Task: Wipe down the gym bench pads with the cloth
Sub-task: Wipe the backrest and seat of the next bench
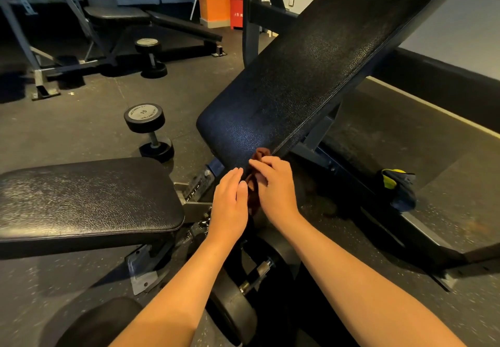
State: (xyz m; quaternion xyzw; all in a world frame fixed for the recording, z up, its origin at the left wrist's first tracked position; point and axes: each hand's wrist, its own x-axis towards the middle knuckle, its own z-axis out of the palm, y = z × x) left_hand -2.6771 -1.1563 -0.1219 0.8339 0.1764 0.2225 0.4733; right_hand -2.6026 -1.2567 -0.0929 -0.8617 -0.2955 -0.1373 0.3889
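Observation:
A black inclined back pad (305, 76) rises from the centre to the upper right. A flat black seat pad (86, 197) lies at the left. A dark brown cloth (255, 181) hangs at the lower edge of the back pad. My right hand (276, 187) grips the cloth against that lower edge. My left hand (230, 203) is beside it, fingers straight and together, touching the cloth's left side; I cannot tell whether it holds it.
A dumbbell marked 15 (148, 130) stands on the rubber floor left of the bench, another (151, 57) farther back. A large dumbbell (251, 279) lies under my arms. A dark bag with yellow (397, 187) rests on the bench frame at right. Another bench (121, 16) stands behind.

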